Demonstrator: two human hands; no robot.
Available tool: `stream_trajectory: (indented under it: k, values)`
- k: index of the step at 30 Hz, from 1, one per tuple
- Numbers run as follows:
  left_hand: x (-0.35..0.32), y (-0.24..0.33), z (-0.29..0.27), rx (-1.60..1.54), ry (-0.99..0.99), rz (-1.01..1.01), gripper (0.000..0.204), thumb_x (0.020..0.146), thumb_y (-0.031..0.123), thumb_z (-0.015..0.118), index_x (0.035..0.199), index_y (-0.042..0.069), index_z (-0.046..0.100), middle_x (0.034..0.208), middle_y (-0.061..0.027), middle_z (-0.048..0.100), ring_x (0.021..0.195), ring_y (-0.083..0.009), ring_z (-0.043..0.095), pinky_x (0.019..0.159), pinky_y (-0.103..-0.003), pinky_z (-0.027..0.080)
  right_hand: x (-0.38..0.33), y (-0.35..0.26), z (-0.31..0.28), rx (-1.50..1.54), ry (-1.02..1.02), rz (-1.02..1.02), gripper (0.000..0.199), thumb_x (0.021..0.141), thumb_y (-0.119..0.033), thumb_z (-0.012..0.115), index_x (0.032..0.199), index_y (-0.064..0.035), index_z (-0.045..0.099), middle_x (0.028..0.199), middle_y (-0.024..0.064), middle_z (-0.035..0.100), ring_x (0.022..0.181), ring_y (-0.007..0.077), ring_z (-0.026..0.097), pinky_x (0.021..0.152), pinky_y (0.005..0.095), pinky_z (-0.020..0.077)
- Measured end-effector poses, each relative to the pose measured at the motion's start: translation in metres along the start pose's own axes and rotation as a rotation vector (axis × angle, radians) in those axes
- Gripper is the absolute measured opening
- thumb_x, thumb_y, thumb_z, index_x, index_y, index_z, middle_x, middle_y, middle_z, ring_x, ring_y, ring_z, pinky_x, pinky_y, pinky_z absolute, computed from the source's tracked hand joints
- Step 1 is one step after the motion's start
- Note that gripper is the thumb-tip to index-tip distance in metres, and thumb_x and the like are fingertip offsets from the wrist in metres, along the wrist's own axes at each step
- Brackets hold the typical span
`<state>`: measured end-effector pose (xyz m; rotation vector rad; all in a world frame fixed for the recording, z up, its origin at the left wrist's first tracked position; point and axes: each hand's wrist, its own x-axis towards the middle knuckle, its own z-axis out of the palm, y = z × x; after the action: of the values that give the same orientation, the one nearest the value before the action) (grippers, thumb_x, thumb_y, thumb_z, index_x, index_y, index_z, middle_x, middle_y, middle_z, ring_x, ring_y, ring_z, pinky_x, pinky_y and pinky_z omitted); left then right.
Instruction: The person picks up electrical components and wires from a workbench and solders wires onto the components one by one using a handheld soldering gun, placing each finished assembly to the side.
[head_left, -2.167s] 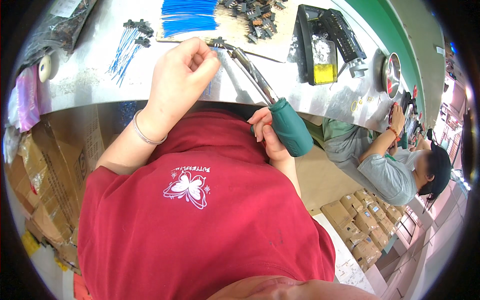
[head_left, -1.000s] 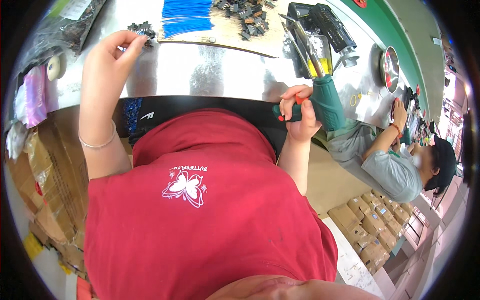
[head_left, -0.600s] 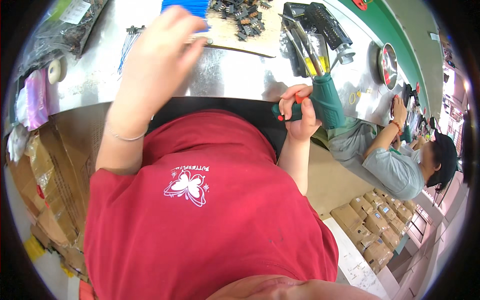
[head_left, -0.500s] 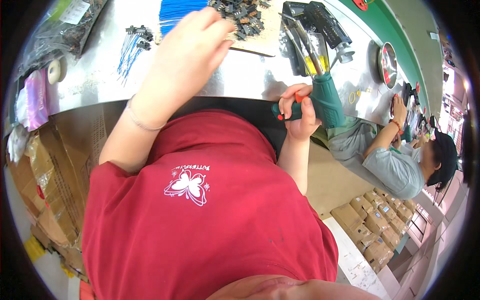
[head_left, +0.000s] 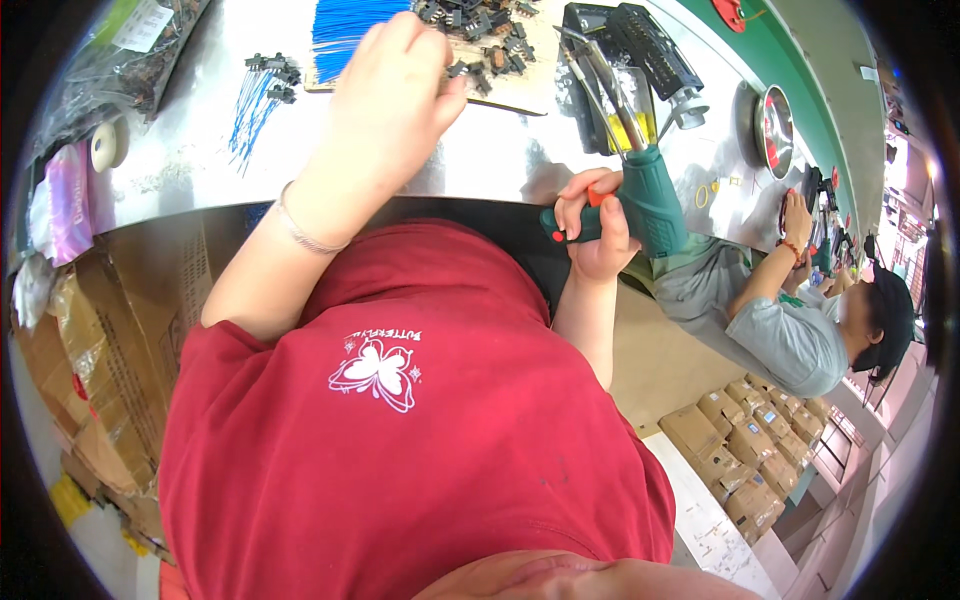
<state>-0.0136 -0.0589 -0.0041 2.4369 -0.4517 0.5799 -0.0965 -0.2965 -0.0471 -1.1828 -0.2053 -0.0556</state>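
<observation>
Right hand [head_left: 598, 228] grips green power tool [head_left: 645, 200].

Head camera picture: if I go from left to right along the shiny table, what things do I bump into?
White tape roll → loose blue wires with black plugs → left hand over the heap of small black parts → right hand gripping the green tool → round metal dish.

Small brown cartons [head_left: 745, 445] are stacked on the floor at lower right. Flattened brown cardboard [head_left: 95, 330] stands left, under the bench. A dark plastic bag with a white-green label [head_left: 140, 15] lies top left.
</observation>
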Motion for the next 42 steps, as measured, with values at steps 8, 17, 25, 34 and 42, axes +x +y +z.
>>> stream_trajectory:
  k: [8,17,25,34,42]
  values:
    - [0.001,-0.023,-0.038,-0.128,-0.175,0.124,0.020,0.073,0.000,0.067,0.090,0.001,0.058,0.089,-0.0105,0.054,0.088,-0.0285,0.056,0.078,-0.036,0.046,0.001,0.000,0.000,-0.029,0.009,-0.007,0.021,0.093,-0.020,0.049,0.101,-0.0011,0.047,0.087,0.0227,0.057,0.044,0.0124,0.044,0.047,0.0282,0.0409]
    - [-0.002,-0.037,-0.040,-0.113,-0.213,0.154,0.021,0.074,0.000,0.068,0.093,0.002,0.060,0.090,-0.0090,0.054,0.089,-0.0270,0.054,0.078,-0.034,0.045,0.001,-0.002,0.003,-0.037,0.016,-0.007,0.020,0.093,-0.019,0.049,0.100,-0.0007,0.046,0.087,0.0233,0.057,0.044,0.0124,0.044,0.046,0.0282,0.0411]
    - [-0.003,-0.019,-0.039,-0.155,-0.259,0.236,0.013,0.073,0.006,0.071,0.084,0.006,0.063,0.090,-0.0053,0.057,0.089,-0.0244,0.053,0.077,-0.034,0.043,0.000,0.001,0.001,-0.013,-0.002,0.000,0.021,0.094,-0.020,0.049,0.101,-0.0012,0.046,0.088,0.0229,0.057,0.044,0.0118,0.044,0.045,0.0280,0.0395]
    - [-0.013,0.000,-0.017,0.016,-0.237,0.227,0.033,0.075,0.014,0.071,0.107,0.010,0.063,0.106,-0.0037,0.057,0.103,-0.0241,0.051,0.087,-0.038,0.039,-0.001,0.001,-0.002,-0.009,-0.007,-0.003,0.021,0.094,-0.021,0.049,0.102,-0.0017,0.046,0.088,0.0224,0.057,0.044,0.0116,0.044,0.045,0.0281,0.0395]
    - [0.004,-0.035,-0.041,0.107,-0.078,0.170,0.020,0.076,0.008,0.069,0.096,0.009,0.066,0.096,-0.0041,0.059,0.092,-0.0252,0.054,0.082,-0.036,0.042,-0.001,0.001,-0.001,-0.011,-0.009,-0.004,0.020,0.094,-0.021,0.048,0.101,-0.0017,0.046,0.088,0.0223,0.057,0.044,0.0117,0.044,0.046,0.0282,0.0399]
